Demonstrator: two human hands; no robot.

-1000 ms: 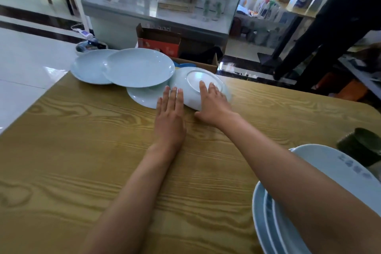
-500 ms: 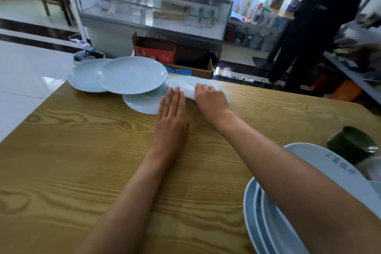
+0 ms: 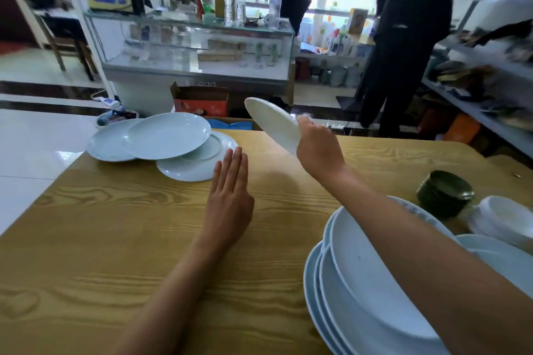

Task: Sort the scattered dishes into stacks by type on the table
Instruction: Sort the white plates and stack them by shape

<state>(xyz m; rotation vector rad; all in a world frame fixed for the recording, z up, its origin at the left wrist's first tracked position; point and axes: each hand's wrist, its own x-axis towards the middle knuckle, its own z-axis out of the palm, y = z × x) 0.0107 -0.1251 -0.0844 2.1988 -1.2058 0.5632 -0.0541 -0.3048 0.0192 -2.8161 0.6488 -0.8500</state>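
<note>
My right hand [image 3: 317, 150] grips a small white plate [image 3: 272, 124] by its near edge and holds it tilted in the air above the far side of the wooden table [image 3: 115, 239]. My left hand [image 3: 230, 196] lies flat on the table with straight fingers, its tips just beside a pale blue plate [image 3: 187, 168]. Two more pale blue plates [image 3: 167, 135] overlap it at the far left corner. A stack of large pale blue plates [image 3: 360, 282] stands at the near right under my right forearm.
A stack of dark green dishes [image 3: 444, 192] and white bowls [image 3: 501, 220] sit at the right edge. Beyond the table stand a cardboard box [image 3: 200, 101], a glass counter [image 3: 196, 46] and a person in dark clothes [image 3: 409, 37].
My right hand has lifted the small white plate off the table and tilted it up to the right. My left hand has slid back slightly from the plates.
</note>
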